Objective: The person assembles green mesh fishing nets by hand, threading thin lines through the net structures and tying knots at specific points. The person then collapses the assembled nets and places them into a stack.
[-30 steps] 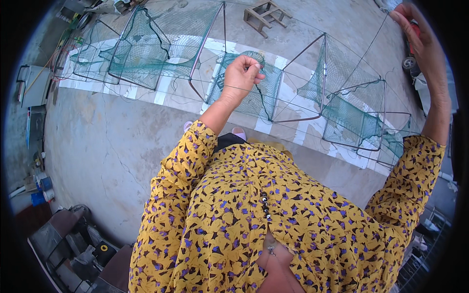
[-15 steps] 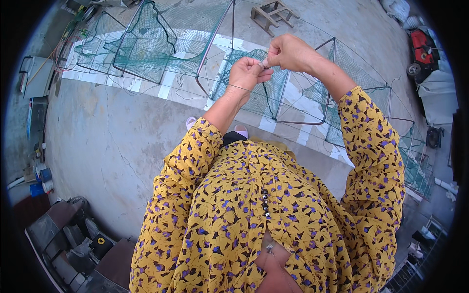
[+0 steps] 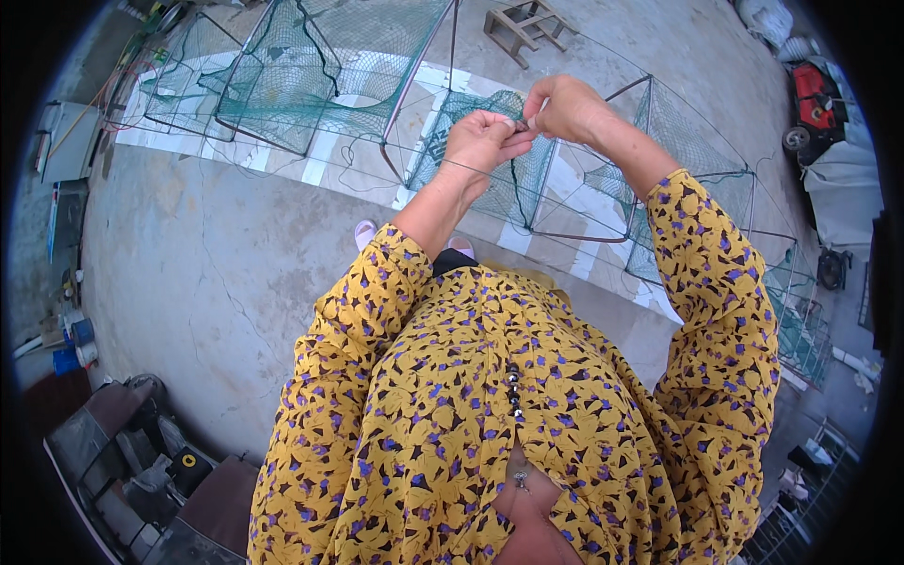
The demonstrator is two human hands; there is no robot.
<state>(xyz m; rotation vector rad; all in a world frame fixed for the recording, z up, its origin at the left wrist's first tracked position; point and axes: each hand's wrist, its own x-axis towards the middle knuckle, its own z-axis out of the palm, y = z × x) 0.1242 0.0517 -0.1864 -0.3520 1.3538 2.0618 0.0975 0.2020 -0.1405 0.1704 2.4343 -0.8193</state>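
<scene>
A long green mesh net trap [image 3: 372, 80] stretches across the floor, held up by several rust-brown rectangular metal frames. Over its middle section my two hands meet, fingertips almost touching. My left hand [image 3: 477, 143] is closed in a pinch, thumb against the fingers. Also pinched, my right hand [image 3: 567, 108] comes in from the right with its wrist bent. Between the fingertips is something small and dark, too tiny to make out. A dark green cord [image 3: 515, 184] hangs in the mesh below my hands.
White-striped sheeting [image 3: 315, 169] lies under the net on the concrete floor. A small wooden stool [image 3: 527, 33] stands beyond it. At the right are a red wheeled machine [image 3: 812, 104] and a grey-covered bulk [image 3: 843, 179]. Brown-padded chairs [image 3: 122, 414] are at lower left.
My right hand has moved slightly right and down, and its fingertips have shifted at the pinch. My left hand stays nearly in place. The net's frames stand as before.
</scene>
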